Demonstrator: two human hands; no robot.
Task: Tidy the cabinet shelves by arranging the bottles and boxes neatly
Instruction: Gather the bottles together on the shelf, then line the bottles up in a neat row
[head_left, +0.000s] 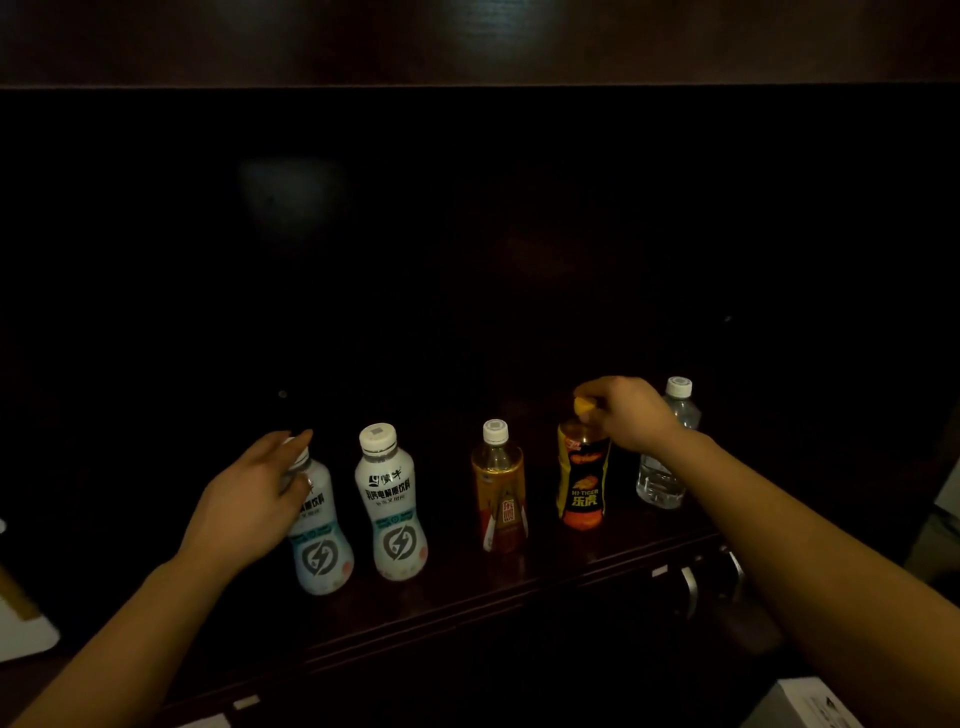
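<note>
Dimly lit, five bottles stand upright in a row along the front edge of the dark wooden shelf (467, 597). From the shelf's left end come the first white bottle (319, 540) and the second white bottle (392, 514), both with lightning-bolt labels. Next are the amber bottle (498, 499) with a white cap, the black-and-orange bottle (584, 483), and the clear bottle (662, 478), set slightly further back.

The left hand (249, 504) curls round the first white bottle's neck. The right hand (628, 413) pinches the black-and-orange bottle's yellow cap. A wider gap separates the second white bottle from the amber one. Behind the row the shelf recedes into darkness.

The clear bottle holds water and the amber one brownish liquid. The white bottles are opaque.
</note>
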